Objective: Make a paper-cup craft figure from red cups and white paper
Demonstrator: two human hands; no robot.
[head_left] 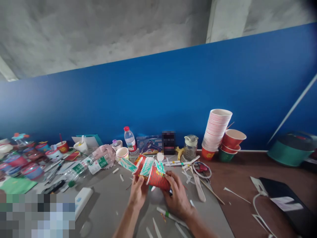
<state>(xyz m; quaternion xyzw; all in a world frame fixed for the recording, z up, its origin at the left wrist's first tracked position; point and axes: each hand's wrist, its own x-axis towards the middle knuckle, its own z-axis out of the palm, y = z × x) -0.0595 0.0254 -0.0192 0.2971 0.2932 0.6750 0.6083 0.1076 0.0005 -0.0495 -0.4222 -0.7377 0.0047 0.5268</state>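
Between my hands is a paper cup craft [159, 178] made of red paper cups lying on their sides, with white pieces scribbled in green fixed to it. My left hand [139, 191] grips the craft from below on its left part. On the right cup, my right hand [177, 191] is wrapped round the side and base. A small dark item shows near the right fingers, too small to name. Below the hands lie a green-and-white marker [170, 216] and white paper strips [156, 228]. Just behind the craft stands a white paper cup [122, 153].
A tall stack of paper cups [218, 129] stands at the back right beside red and green bowls [230, 145]. A glass jar [190, 147], a red-capped water bottle [130, 141] and an ice cream stick [198, 188] are nearby. Clear plastic bottles [85, 168] lie left; a black tablet-like item [284, 198] lies right.
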